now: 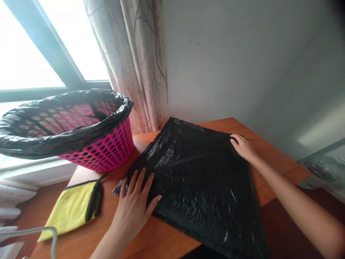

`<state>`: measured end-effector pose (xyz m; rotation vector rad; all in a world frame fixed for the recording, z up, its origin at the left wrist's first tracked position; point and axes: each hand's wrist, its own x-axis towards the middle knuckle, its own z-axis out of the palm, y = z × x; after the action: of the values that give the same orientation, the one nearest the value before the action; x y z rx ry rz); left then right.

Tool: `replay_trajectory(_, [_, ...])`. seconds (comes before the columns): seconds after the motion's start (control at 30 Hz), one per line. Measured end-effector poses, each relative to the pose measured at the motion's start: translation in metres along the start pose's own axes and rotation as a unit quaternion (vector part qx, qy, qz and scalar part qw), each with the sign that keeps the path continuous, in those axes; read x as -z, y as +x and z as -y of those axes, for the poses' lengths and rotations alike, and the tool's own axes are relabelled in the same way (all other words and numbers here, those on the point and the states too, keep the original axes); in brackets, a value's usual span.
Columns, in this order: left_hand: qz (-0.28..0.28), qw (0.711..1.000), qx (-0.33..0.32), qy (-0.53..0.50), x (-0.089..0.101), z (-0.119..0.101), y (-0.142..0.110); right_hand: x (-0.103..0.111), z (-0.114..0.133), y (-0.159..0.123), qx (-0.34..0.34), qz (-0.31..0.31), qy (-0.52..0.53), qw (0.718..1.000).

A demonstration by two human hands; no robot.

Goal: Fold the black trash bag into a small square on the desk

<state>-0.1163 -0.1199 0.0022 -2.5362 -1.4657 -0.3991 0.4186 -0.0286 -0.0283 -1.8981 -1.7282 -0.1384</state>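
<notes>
A black plastic bag (199, 172) lies spread flat on the wooden table, its lower end hanging past the front edge. My left hand (136, 201) rests on the bag's left side with fingers spread, holding nothing. At the far right corner, the curled fingers and thumb of my right hand (242, 146) are closed on the bag's edge. Left of the bag stands a pink plastic basket (107, 153), lined with black plastic that is folded over its rim. A yellow cloth (71, 207) with dark edging lies near my left hand, not touching it.
Behind the table (272, 154) are a grey wall (229, 64) and a patterned curtain (140, 64), with a bright window on the left. A pale cable (54, 233) curves in at lower left. Clear plastic wrapping (323, 172) sits beyond the table's right side.
</notes>
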Motion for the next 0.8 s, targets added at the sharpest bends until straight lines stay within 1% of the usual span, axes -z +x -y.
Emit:
replay_trajectory(0.03, [0.003,1.0,-0.002,-0.006,0.0,-0.003,0.0,-0.001,-0.006,-0.009,-0.007,0.004,-0.014,1.0])
replay_trajectory(0.1, [0.011,1.0,-0.001,-0.017,-0.001,-0.007,0.0,-0.006,-0.012,-0.022,-0.016,0.033,-0.059,0.998])
replay_trajectory(0.2, [0.028,0.999,0.012,-0.022,-0.006,-0.01,-0.003,-0.016,-0.01,-0.029,-0.024,0.08,-0.116,0.99])
replay_trajectory(0.3, [0.044,0.999,0.022,-0.011,-0.01,-0.01,-0.006,-0.024,-0.005,-0.026,-0.025,0.084,-0.122,0.989])
replay_trajectory(0.43, [0.049,0.998,0.027,0.012,-0.006,-0.012,-0.007,-0.027,0.0,-0.014,-0.026,0.069,-0.117,0.99])
replay_trajectory(0.53, [0.046,0.998,0.029,0.02,-0.001,-0.014,-0.006,-0.022,0.001,-0.011,-0.018,0.032,-0.106,0.994])
replay_trajectory(0.6, [0.04,0.999,0.027,0.022,0.001,-0.014,-0.005,-0.015,0.002,-0.015,-0.007,0.011,-0.097,0.995])
replay_trajectory(0.7, [0.029,0.999,0.02,0.017,0.001,-0.015,-0.003,-0.003,0.002,-0.031,0.001,0.009,-0.086,0.996])
replay_trajectory(0.8, [0.027,0.999,0.015,-0.011,0.004,-0.021,0.006,0.01,0.004,-0.057,0.016,0.021,-0.083,0.996])
